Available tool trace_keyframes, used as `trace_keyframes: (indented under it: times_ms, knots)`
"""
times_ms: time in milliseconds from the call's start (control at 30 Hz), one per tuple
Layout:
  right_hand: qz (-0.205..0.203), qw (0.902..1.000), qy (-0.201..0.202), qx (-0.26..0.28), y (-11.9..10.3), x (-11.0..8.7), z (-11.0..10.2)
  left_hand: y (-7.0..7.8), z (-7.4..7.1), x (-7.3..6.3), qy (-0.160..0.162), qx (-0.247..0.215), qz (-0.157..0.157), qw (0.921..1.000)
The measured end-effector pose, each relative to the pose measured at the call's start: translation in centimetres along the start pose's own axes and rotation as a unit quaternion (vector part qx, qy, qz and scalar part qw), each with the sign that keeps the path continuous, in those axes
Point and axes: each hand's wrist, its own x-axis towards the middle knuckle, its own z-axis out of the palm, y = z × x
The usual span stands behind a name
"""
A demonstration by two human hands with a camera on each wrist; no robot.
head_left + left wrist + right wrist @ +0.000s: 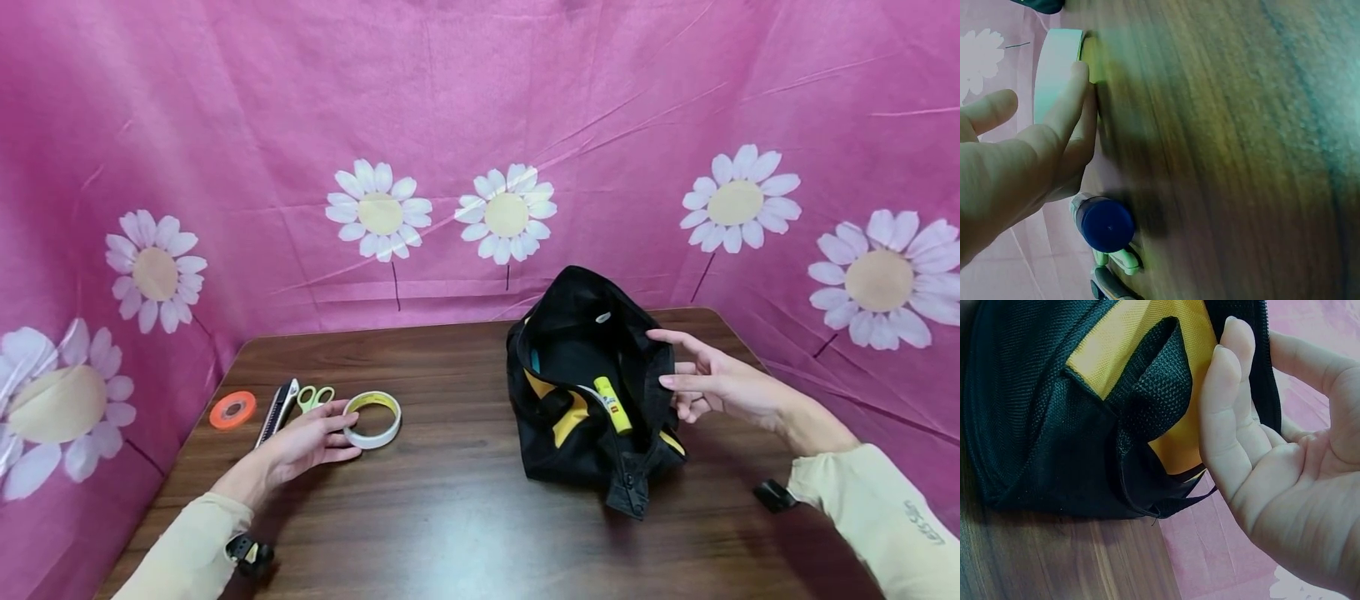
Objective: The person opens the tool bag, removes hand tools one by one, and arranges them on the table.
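Observation:
My left hand touches the near-left side of a roll of tape with outstretched fingers; in the left wrist view, the thumb stands apart from the roll. On the right, a black-and-yellow fabric bag stands with its mouth unzipped. My right hand grips the right edge of that mouth, and the right wrist view shows the zipped edge between thumb and fingers. A yellow tube with a red mark lies inside the bag's mouth. Something teal shows inside at the left.
Left of the tape lie green-handled scissors, a box cutter and an orange roll. A blue-capped cylinder stands below the left hand in the left wrist view. Pink flowered cloth surrounds the wooden table.

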Motion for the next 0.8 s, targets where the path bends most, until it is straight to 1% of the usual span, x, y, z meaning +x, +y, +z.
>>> trace_keyframes:
  times_ms: [133,233,400,633,800]
  knots:
    - [-0.001,1.0,-0.002,-0.002,0.0,0.0,-0.1,0.1,0.0,-0.2,0.003,0.011,-0.002,0.9999]
    - [-0.001,1.0,-0.001,-0.002,0.1,0.0,-0.2,0.4,0.0,-0.4,0.014,0.036,-0.002,0.9993]
    - [-0.003,1.0,-0.002,0.001,0.1,-0.1,-0.2,1.5,0.1,-0.6,0.029,0.073,-0.004,0.9969]
    - [0.002,1.0,-0.002,-0.001,-0.1,0.0,-0.2,2.6,0.0,-0.9,0.018,0.104,0.007,0.9944]
    - [0.006,1.0,0.0,0.002,-0.1,0.0,-0.2,3.7,0.5,-0.8,0.005,0.117,0.012,0.993]
